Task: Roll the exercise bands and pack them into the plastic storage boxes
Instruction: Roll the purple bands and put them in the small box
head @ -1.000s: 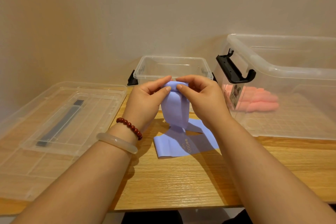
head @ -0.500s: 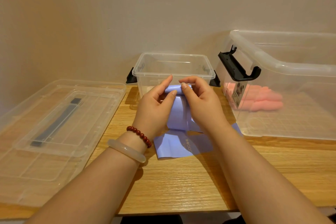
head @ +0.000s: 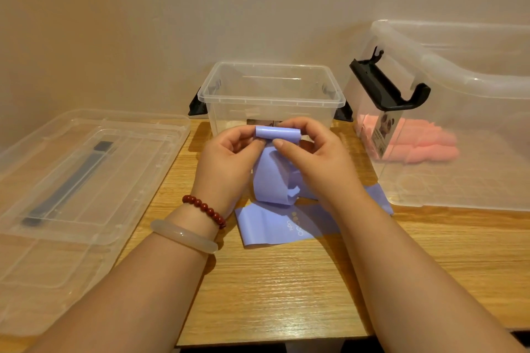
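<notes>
Left hand (head: 226, 157) and right hand (head: 315, 152) close together, each pinching one end of the small roll at the top of the lilac band (head: 272, 180), thumbs pressed just under it. The roll is held in the air over the middle of the desk (head: 286, 281), just in front of the small clear box (head: 269, 102). The tail hangs down and trails flat on the wood, pale print showing.

I judge it light, thin, limp, stretchy and a bit slick. I'd grip the roll's ends and keep tension, or it springs loose.

Large box (head: 459, 80) at right rear holds pink bands (head: 424, 146), blurred through the wall. Lid (head: 86, 180) along the left edge.
</notes>
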